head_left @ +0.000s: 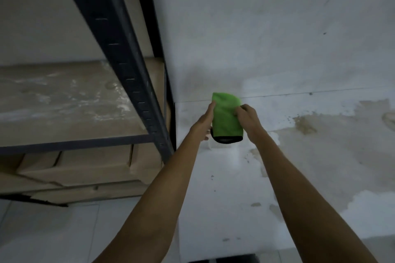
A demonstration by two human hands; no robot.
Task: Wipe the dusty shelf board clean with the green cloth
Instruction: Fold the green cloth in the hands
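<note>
Near mid-view, the cloth (226,117) is held in the air btwn both hands, in front of the wall (277,28) and well apart from the board. It is seen folded or bunched into a narrow bundle, long axis running 12 to 6 o'clock, w/ a black band along its 6 o'clock end.

The left hand (204,123) is laid against the cloth's 9 o'clock side. Its fingers are held straight and together, pointed to approx. 1 o'clock, w/ the tips touching the green fabric near its top. The thumb is glimpsed by the black band, but whether it grips cannot be told. The right hand (248,120) is set at the cloth's 3 o'clock side, fingers curled in, and the fabric edge is pinched by them. Both forearms are bare and are stretched up from the 6 o'clock edge of the view.

The board (64,102) is found at 9 o'clock from the cloth, a pale brown panel carried on a dark metal rack (128,60). Whitish dust and smeared streaks are spread over its top, esp. toward the rack's upright. Cardboard boxes (85,166) are stacked below the board, at approx. 8 o'clock from the hands. Brownish stains (303,124) are scattered at 3 to 4 o'clock. Pale floor (53,230) tiles are seen at the 7 o'clock corner.
</note>
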